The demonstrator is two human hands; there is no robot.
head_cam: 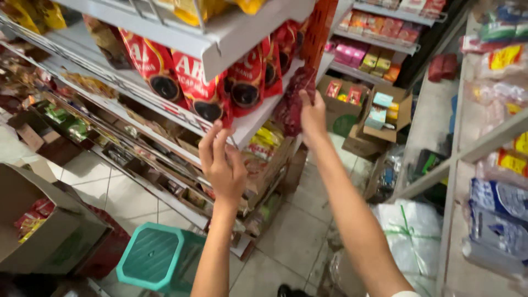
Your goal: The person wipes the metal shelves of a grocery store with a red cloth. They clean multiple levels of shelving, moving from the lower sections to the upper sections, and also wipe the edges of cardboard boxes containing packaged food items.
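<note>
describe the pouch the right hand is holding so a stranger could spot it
Start at the white shelf holding red pouches. At its far end, the right hand pinches a dark red pouch. It alone hangs off the shelf edge, darker and more crumpled than the rest.

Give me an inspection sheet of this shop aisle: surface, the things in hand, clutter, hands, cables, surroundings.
Surface: white metal shelf, tilted in the head view, stocked along its length.
Things in hand: dark red pouch at the shelf's end, gripped by the right hand; row of red pouches with dark round windows hangs above the left hand.
Clutter: open cardboard boxes of goods on the floor; teal plastic stool; tied white plastic bag.
Hands: left raised to the shelf edge, fingers curled, whether it holds anything cannot be told; right closed on the dark red pouch.
Cables: nothing seen.
Surroundings: tiled floor; stocked shelves to the right and behind.
</note>
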